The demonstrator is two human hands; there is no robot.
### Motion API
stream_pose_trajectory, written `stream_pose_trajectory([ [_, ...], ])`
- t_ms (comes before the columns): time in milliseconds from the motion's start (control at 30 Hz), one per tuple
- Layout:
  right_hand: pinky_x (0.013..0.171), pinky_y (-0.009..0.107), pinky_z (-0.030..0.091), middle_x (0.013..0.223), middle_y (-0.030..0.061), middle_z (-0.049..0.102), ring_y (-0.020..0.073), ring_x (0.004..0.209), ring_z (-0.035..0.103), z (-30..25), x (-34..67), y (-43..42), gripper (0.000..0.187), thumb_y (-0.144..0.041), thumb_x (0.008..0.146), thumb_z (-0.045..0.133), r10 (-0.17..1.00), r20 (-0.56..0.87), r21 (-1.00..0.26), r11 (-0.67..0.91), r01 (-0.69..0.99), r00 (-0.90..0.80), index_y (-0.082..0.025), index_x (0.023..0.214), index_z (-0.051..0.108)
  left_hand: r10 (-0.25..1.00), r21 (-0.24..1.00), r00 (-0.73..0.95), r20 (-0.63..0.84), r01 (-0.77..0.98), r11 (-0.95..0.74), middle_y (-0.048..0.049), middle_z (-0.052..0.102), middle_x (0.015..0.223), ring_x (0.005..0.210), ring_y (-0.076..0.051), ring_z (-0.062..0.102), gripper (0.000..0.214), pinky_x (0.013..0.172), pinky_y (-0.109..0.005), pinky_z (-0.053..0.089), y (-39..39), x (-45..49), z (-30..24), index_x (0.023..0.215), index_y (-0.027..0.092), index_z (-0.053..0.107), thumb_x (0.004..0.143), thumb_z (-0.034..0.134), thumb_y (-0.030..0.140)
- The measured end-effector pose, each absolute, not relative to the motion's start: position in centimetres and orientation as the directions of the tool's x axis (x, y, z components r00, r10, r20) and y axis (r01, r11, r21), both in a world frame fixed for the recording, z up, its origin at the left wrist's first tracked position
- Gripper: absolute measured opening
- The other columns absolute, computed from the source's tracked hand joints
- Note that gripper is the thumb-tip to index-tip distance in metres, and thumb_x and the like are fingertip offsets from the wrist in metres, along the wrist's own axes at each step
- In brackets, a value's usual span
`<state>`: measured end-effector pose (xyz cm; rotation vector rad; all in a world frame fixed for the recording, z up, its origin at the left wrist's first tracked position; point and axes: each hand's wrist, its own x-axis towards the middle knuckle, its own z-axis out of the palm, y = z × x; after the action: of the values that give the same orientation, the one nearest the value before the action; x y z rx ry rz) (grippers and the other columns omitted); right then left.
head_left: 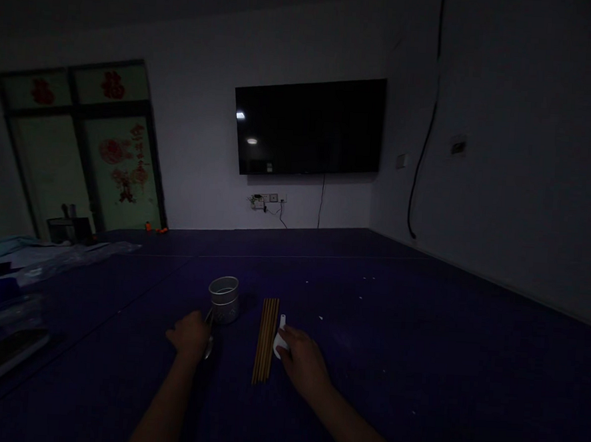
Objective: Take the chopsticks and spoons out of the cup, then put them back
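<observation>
A row of several wooden chopsticks [265, 342] lies side by side on the dark purple surface. Just to their right, my right hand [305, 361] has its thumb and fingers on a white soup spoon [277, 345], whose short handle points away from me. A metal cup [224, 305] stands upright left of the chopsticks, its open rim facing up. Close to the cup, my left hand [190, 335] is closed at a metal spoon [209, 348]; the bowl shows beside the wrist and the handle reaches up by the knuckles. The dim light hides finger details.
Clear plastic wrapping [80, 254] and a dark flat object with a pale edge [6, 360] lie at the left. Small white scraps [320, 317] dot the surface on the right. Orange items [155, 228] sit at the far edge, and a television [311, 128] hangs on the wall.
</observation>
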<state>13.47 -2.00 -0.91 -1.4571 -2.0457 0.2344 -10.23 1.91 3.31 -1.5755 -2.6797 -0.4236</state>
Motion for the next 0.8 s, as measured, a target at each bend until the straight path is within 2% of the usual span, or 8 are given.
stream_pose_trajectory([
  [333, 0.099, 0.034, 0.036, 0.125, 0.0071, 0.059, 0.0234, 0.116, 0.052, -0.82, 13.54, -2.13, 0.038, -0.019, 0.085, 0.05, 0.903, 0.373, -0.484, 0.386, 0.785, -0.215, -0.023, 0.121, 0.061, 0.853, 0.262, -0.507, 0.123, 0.846, 0.465, -0.0182, 0.068, 0.102, 0.098, -0.03, 0.063, 0.03, 0.076, -0.04, 0.042, 2.28, -10.58, 2.92, 0.097, 0.015, 0.066, 0.081, 0.041, 0.018],
  [633, 0.099, 0.033, 0.036, 0.125, 0.0077, 0.059, 0.023, 0.115, 0.052, -1.05, 13.58, -1.95, 0.038, -0.022, 0.086, 0.048, 0.899, 0.379, -0.477, 0.394, 0.786, -0.221, -0.022, 0.122, 0.059, 0.844, 0.278, -0.508, 0.172, 0.847, 0.453, -0.0175, 0.067, 0.101, 0.093, -0.027, 0.065, 0.032, 0.071, -0.034, 0.045, 2.09, -10.76, 3.18, 0.1, 0.012, 0.064, 0.083, 0.037, 0.013],
  [700, 0.1, 0.034, 0.035, 0.125, 0.0076, 0.059, 0.0232, 0.115, 0.052, -1.06, 13.57, -1.97, 0.038, -0.022, 0.086, 0.049, 0.901, 0.376, -0.474, 0.389, 0.79, -0.218, -0.022, 0.122, 0.06, 0.832, 0.291, -0.509, 0.221, 0.848, 0.442, -0.0171, 0.066, 0.099, 0.092, -0.027, 0.065, 0.033, 0.07, -0.033, 0.045, 2.06, -10.82, 3.33, 0.099, 0.011, 0.064, 0.084, 0.034, 0.012],
  [800, 0.1, 0.033, 0.035, 0.126, 0.007, 0.058, 0.0229, 0.116, 0.052, -1.02, 13.54, -2.04, 0.038, -0.022, 0.086, 0.048, 0.9, 0.381, -0.481, 0.389, 0.786, -0.213, -0.022, 0.122, 0.059, 0.755, 0.351, -0.509, 0.413, 0.854, 0.384, -0.0157, 0.063, 0.1, 0.094, -0.026, 0.062, 0.036, 0.072, -0.032, 0.045, 1.94, -10.77, 3.8, 0.104, 0.012, 0.062, 0.087, 0.03, 0.012],
])
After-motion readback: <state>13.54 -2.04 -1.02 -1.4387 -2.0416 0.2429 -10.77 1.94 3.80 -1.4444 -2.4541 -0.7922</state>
